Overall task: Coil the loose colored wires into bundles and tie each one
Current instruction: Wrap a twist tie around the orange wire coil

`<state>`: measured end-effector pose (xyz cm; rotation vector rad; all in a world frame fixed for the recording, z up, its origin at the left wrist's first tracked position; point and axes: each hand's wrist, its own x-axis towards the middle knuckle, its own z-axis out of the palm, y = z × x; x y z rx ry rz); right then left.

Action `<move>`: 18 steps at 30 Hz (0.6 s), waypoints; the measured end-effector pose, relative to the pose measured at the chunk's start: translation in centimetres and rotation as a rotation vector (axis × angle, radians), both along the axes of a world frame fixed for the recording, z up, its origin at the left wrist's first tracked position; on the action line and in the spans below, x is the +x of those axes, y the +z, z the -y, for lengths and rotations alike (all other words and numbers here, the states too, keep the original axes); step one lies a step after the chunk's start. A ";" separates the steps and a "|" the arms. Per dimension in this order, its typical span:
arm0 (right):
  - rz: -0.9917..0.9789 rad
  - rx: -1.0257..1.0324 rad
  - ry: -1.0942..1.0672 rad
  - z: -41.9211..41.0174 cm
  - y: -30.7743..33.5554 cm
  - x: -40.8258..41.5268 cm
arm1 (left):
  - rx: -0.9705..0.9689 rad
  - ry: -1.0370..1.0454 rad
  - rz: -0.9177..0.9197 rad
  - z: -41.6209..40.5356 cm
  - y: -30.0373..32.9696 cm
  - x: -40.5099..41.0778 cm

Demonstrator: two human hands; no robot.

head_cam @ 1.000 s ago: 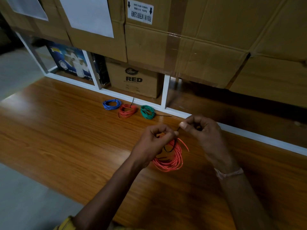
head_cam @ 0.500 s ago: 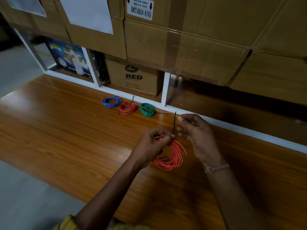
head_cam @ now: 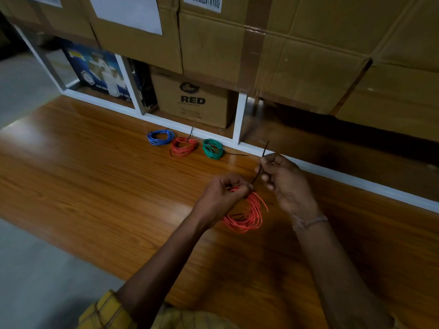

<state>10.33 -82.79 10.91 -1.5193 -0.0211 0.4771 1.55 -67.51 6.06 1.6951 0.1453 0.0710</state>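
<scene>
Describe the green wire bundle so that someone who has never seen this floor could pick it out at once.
Start at the brown carton printed RED in the white-framed shelf. On the wooden floor just in front of it lie three small coils in a row. The green wire bundle is the rightmost, beside the red bundle and farthest from the blue bundle; it is the only green one.

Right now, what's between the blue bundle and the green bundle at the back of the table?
In the head view, a tied red bundle lies between the blue bundle and the green bundle, its black tie tail sticking up toward the shelf.
</scene>
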 end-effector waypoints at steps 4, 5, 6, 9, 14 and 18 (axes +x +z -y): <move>-0.061 0.117 -0.071 -1.2 -0.6 1.8 | 0.012 0.014 0.008 0.3 -0.2 1.1; -0.065 0.129 -0.092 -1.4 -0.9 2.3 | 0.008 0.019 0.007 0.4 -0.4 1.3; -0.071 0.143 -0.111 -1.6 -1.2 2.9 | 0.007 0.019 0.003 0.4 -0.6 1.6; -0.091 0.151 -0.151 -1.9 -2.4 4.4 | 0.042 -0.005 -0.009 0.5 -1.0 2.3; 0.093 -0.048 -0.156 -1.8 -5.0 4.7 | -0.040 -0.059 -0.085 -1.0 -2.2 4.1; 0.081 -0.257 0.029 0.3 -6.2 3.8 | -0.110 0.004 -0.116 -3.2 -3.9 6.0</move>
